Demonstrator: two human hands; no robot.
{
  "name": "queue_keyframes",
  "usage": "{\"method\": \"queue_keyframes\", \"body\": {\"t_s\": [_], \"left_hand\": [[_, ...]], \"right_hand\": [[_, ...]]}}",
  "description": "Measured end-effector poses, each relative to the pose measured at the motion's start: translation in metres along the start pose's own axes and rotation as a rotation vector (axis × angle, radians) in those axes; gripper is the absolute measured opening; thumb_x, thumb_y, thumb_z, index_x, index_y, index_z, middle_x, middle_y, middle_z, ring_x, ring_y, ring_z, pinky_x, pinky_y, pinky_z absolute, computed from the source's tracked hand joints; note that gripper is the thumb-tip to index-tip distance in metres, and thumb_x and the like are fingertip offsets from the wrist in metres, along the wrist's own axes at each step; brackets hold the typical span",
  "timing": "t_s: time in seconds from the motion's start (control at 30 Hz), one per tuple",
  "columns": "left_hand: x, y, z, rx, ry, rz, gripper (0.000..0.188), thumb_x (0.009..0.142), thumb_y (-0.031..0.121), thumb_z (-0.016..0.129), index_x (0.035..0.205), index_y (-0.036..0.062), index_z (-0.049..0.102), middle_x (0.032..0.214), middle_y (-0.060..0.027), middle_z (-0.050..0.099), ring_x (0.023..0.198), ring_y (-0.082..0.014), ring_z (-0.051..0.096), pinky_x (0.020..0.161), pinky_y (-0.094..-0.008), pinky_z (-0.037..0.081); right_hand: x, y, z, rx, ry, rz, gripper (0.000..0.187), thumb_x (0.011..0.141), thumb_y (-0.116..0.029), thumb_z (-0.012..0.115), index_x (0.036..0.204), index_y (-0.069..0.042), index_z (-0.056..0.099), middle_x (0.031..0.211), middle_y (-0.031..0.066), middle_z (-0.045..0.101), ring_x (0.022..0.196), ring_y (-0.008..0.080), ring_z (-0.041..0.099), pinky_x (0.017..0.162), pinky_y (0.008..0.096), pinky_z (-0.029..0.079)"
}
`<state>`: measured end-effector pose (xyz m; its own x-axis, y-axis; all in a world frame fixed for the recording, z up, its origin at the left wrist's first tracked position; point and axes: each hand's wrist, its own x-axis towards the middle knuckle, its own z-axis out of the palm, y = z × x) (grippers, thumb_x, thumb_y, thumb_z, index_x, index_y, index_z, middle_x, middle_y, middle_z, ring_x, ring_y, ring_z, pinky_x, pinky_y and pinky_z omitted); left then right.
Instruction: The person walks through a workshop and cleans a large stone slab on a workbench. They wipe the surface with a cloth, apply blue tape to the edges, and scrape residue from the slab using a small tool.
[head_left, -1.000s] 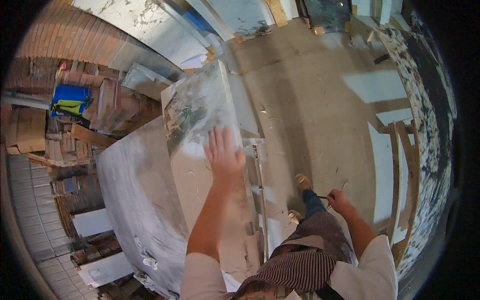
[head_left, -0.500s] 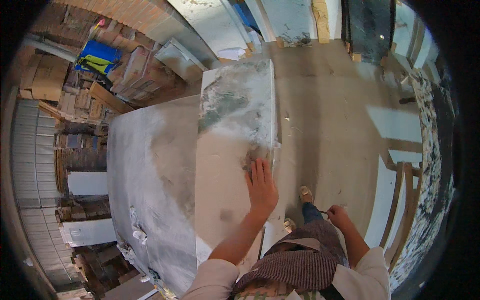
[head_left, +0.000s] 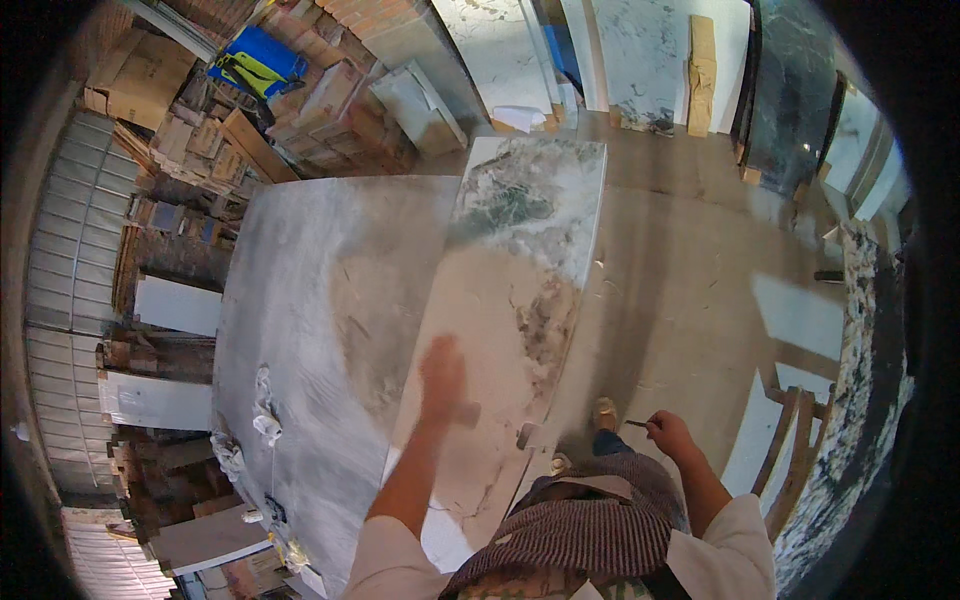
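A long pale stone slab point(head_left: 470, 300) with grey-green and brown veining lies on a wide grey surface point(head_left: 290, 300). My left hand point(head_left: 443, 375), smeared by motion, is over the slab's left part; whether it touches the stone cannot be told. Its fingers are too blurred to read. Off the slab's right side, above the floor, my right hand point(head_left: 670, 435) is closed on a slim dark stick-like tool point(head_left: 636, 423), whose tip points left. A small dark piece point(head_left: 525, 436) sits at the slab's right edge near me.
Crumpled white plastic point(head_left: 265, 415) lies on the grey surface at left. Cartons point(head_left: 140, 85) and a blue-and-yellow bag point(head_left: 255, 62) are piled at far left. Upright slabs point(head_left: 660, 60) lean at the back. A black-and-white slab point(head_left: 855, 400) and a wooden frame point(head_left: 788, 455) stand at right.
My left hand has moved left across the slab from near its right edge, uncovering brown veining there. My right hand still holds the tool, now more visible. The view has shifted and turned slightly.
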<state>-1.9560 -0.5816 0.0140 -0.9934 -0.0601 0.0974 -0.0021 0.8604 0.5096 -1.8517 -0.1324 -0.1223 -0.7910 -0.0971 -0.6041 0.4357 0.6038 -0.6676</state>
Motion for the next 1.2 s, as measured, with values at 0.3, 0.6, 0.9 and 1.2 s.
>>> {"method": "queue_keyframes", "body": {"t_s": [0.3, 0.6, 0.9, 1.2], "left_hand": [[0.076, 0.092, 0.103, 0.443, -0.209, 0.231, 0.067, 0.087, 0.049, 0.058, 0.136, 0.0042, 0.047, 0.141, -0.0169, 0.045, 0.135, -0.0349, 0.034, 0.112, -0.0493, 0.024], [0.032, 0.198, 0.106, 0.210, -0.194, 0.781, 0.038, 0.076, 0.028, 0.065, 0.108, 0.0085, 0.065, 0.126, -0.0137, 0.055, 0.127, -0.0336, 0.044, 0.107, -0.0593, 0.028], [-0.025, 0.089, 0.076, 0.613, -0.409, 0.866, 0.037, 0.081, 0.025, 0.060, 0.112, 0.0062, 0.065, 0.136, -0.0153, 0.048, 0.134, -0.0392, 0.032, 0.106, -0.0664, 0.021], [-0.192, 0.059, 0.050, 0.263, -0.012, 0.483, 0.062, 0.086, 0.020, 0.056, 0.140, -0.0027, 0.036, 0.149, -0.0228, 0.032, 0.139, -0.0410, 0.026, 0.108, -0.0598, 0.024]], "right_hand": [[-0.053, 0.052, -0.004, -0.020, 0.069, 0.126, 0.018, 0.084, -0.018, 0.066, 0.088, -0.001, 0.065, 0.081, 0.0172, 0.067, 0.076, 0.0316, 0.067, 0.071, 0.0404, 0.053], [-0.060, 0.073, 0.032, -0.006, 0.087, 0.025, 0.019, 0.086, -0.018, 0.063, 0.089, 0.001, 0.064, 0.082, 0.0179, 0.067, 0.078, 0.0302, 0.067, 0.072, 0.0401, 0.052], [-0.096, 0.082, 0.067, 0.132, 0.128, 0.080, 0.018, 0.087, -0.015, 0.062, 0.089, 0.003, 0.063, 0.079, 0.0150, 0.068, 0.072, 0.0243, 0.068, 0.068, 0.0376, 0.053], [-0.176, 0.109, 0.144, -0.028, 0.128, 0.100, 0.024, 0.084, -0.026, 0.064, 0.092, -0.004, 0.068, 0.083, 0.0131, 0.070, 0.081, 0.0277, 0.068, 0.073, 0.0403, 0.053]]}}
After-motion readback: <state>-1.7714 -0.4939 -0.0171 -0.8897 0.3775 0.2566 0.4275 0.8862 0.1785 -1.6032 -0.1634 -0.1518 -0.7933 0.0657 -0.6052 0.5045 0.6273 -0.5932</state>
